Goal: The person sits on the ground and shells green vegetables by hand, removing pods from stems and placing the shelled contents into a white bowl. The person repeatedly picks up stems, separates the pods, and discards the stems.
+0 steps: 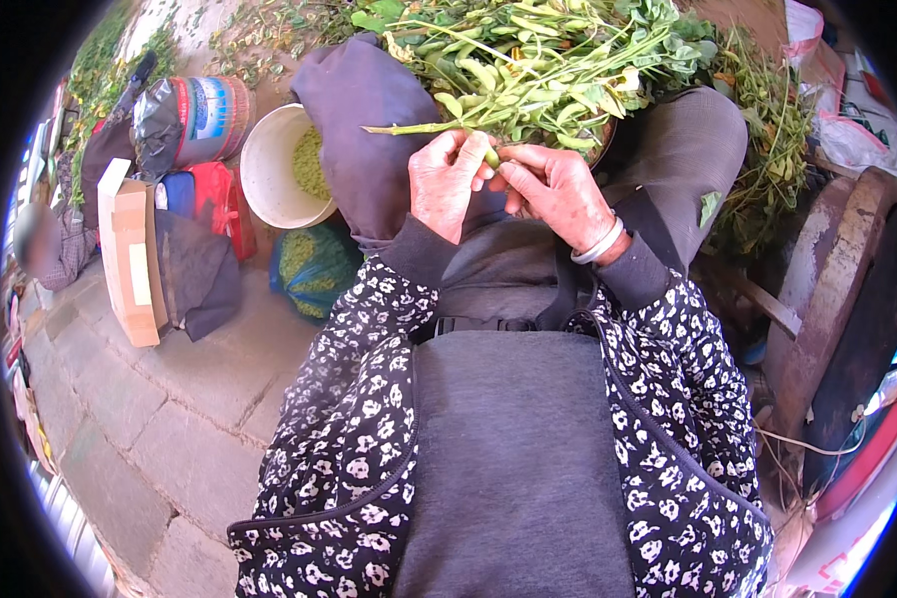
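Between the fingertips of both hands is a green bean pod (492, 156). My left hand (448, 172) pinches its left side, and my right hand (560, 187), with a pale bangle at the wrist, grips it from the right. Just beyond my fingers, a heap of bean plants (531, 90) with plump green pods and leaves lies in front of my knees. A cut stem (400, 129) sticks out of the heap to the left, above my left hand. To the left of my leg, a white bucket (269, 164) holds shelled green beans (312, 164).
A blue-green bag of beans (318, 273) sits below the bucket. Further left are a cardboard box (131, 254), a red bag (220, 198) and a wrapped container (202, 119). Another person (67, 247) is at the far left. A worn wooden piece (837, 261) stands at right, near pulled plants (766, 142).
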Tool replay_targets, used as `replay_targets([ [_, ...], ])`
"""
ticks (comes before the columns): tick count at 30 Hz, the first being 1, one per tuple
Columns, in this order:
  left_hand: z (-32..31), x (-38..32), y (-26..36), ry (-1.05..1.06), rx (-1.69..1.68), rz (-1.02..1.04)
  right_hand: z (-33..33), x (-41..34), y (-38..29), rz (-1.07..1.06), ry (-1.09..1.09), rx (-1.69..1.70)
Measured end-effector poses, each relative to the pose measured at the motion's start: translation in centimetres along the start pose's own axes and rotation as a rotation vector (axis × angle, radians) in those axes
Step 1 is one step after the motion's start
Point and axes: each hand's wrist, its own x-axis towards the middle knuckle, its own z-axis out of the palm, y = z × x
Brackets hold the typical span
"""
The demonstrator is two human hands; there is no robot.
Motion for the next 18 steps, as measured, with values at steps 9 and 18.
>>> replay_targets([
  [9, -1.7, 0.4, 0.6, -0.274, -0.208, -0.188, -0.6, 0.7, 0.5, 0.206, -0.121, 0.406],
  [18, -2.0, 0.4, -0.5, -0.316, 0.049, 0.000, -1.0, 0.4, 0.5, 0.278, -0.067, 0.429],
])
